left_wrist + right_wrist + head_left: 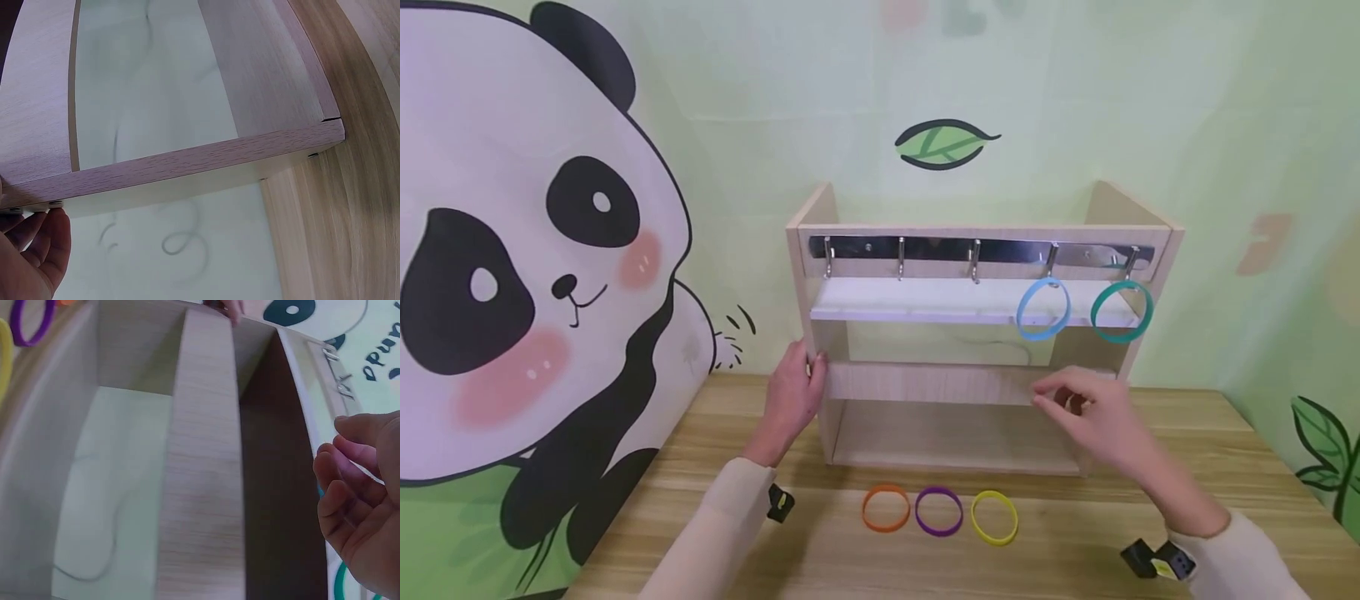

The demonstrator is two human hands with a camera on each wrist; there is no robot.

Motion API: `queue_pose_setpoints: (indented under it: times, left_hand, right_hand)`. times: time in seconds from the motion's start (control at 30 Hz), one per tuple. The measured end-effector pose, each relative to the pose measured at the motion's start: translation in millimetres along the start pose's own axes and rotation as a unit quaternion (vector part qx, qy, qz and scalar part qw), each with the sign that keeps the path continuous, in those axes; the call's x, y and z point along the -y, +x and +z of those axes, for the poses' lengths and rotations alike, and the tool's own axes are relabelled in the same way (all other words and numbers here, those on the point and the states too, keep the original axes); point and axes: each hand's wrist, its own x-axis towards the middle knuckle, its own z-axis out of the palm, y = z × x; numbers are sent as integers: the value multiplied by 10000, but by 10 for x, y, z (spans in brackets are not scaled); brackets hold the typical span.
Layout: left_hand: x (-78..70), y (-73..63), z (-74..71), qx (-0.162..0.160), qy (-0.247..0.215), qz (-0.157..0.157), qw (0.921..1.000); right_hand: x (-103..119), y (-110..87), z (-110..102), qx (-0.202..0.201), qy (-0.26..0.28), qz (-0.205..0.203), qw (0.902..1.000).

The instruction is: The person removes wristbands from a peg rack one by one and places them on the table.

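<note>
A small wooden shelf (925, 385) stands on the table, with a metal hook rail (936, 248) along its upper front. My left hand (793, 383) grips the shelf's left side panel, thumb toward the front edge and fingers (57, 240) against the outer face. A light blue wristband (1019, 321) hangs from the fourth hook and a green wristband (1150, 317) from the rightmost. Below these two, in front of the shelf's right part, my right hand (1101, 421) holds nothing. Its fingers are loosely bent, with thumb and index tips close together in the head view.
On the table (820, 550) in front of the shelf lie an orange wristband (886, 531), a purple wristband (938, 533) and a yellow wristband (994, 543) in a row. Behind is a wall covering (760, 167) printed with a panda and leaves.
</note>
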Motion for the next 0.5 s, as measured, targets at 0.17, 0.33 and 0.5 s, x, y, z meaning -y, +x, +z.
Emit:
queue_pose_setpoints:
  times: [0.17,0.33,0.5]
  left_hand:
    - [4,0,5,-10,18,18,10000]
    - [7,6,7,-35,-14,88,10000]
    - [10,2,6,-100,-16,160,9998]
  right_hand:
    - [21,111,-125,-428,-90,-56,9990]
    - [44,216,-233,-760,-233,-67,9968]
    - [72,297,-300,-1053,-500,79,9931]
